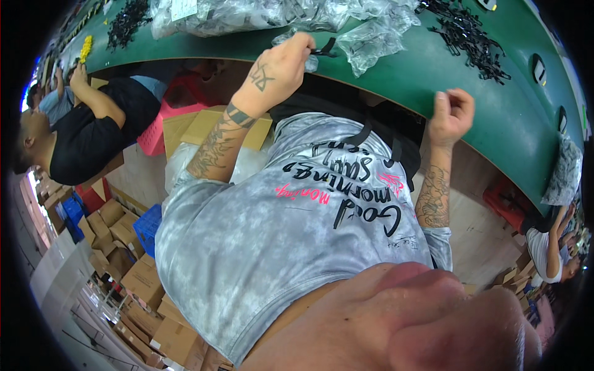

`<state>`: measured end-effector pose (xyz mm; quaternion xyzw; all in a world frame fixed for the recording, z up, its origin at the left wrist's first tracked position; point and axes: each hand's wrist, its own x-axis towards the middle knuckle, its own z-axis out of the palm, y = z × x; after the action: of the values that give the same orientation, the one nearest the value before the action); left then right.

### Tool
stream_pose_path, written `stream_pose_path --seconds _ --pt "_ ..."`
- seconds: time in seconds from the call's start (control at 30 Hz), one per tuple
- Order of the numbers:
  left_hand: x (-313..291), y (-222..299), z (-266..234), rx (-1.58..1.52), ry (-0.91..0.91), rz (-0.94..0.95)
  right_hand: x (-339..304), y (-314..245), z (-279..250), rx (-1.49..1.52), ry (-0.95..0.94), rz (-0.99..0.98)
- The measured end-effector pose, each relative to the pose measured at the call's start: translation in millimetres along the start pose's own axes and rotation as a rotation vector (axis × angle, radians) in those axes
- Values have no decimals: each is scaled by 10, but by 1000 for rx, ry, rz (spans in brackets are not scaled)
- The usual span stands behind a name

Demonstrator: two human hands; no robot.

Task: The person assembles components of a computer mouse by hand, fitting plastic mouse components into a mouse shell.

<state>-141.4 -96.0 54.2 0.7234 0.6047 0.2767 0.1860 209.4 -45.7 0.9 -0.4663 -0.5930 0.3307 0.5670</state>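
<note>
My left hand (278,71) is raised at the near edge of the green table. Its fingers are closed on a small black strap-like piece (325,48), which sticks out past the fingertips to the right. Crumpled clear plastic bags (377,43) lie just beyond that hand. Farther right, my right hand (451,117) hovers by the table edge with its fingers curled in. Whatever is inside those fingers, if anything, is hidden. A heap of black strap-like pieces (473,43) lies on the table beyond my right hand.
The green table (402,80) curves across the top. Bulging clear bags (241,18) and another black heap (129,25) lie on it. One person (93,123) sits at the left, another (547,247) at the right. Cardboard boxes (145,281) and a blue crate (147,229) stand lower left.
</note>
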Motion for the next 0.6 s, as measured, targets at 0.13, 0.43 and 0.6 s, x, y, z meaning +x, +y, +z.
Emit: stream_pose_path --seconds 0.13,0.43,0.6 --pt "44 -180 261 -14 220 65 124 -422 523 -406 -556 -92" --pt "1147 23 18 -76 454 212 479 -181 1065 -703 -591 -296" --pt "1437 92 -46 -417 184 -264 632 -299 1067 -613 -474 -417"
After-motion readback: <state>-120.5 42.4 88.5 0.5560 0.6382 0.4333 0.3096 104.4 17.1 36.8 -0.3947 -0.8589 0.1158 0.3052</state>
